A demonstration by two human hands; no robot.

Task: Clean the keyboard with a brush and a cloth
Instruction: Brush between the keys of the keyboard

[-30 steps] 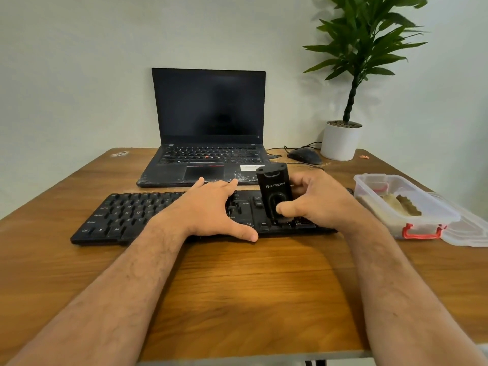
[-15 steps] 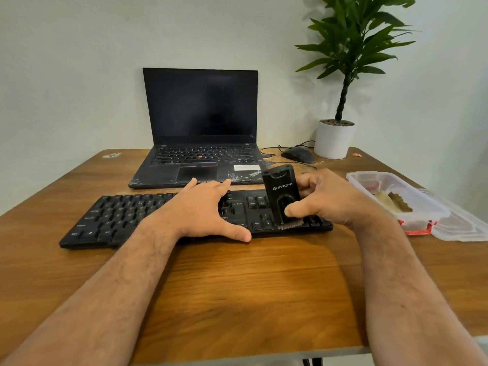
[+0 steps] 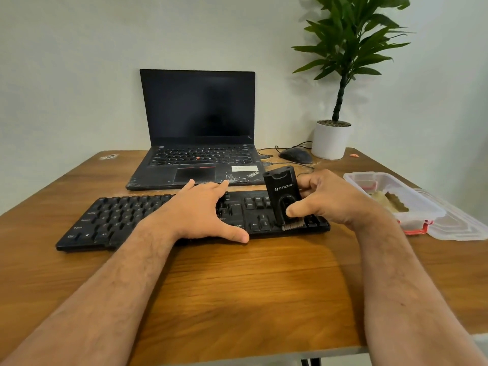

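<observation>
While the left hand (image 3: 203, 212) lies flat with fingers (image 3: 211, 186) spread, pinning the keyboard (image 3: 116, 220) on the worktop (image 3: 237, 286), the right hand (image 3: 332, 199) pinches the upright brush (image 3: 282, 194), bristles on the keyboard's right-hand keys; short strokes along the rows would serve best. A laptop (image 3: 198, 133), mouse (image 3: 295, 155) and potted plant (image 3: 340, 75) stand behind; a clear container (image 3: 433, 212), perhaps holding the cloth, crowds the right elbow

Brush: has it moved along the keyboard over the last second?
Yes. The brush has shifted slightly toward the right end of the keyboard, gripped by the right hand.
</observation>
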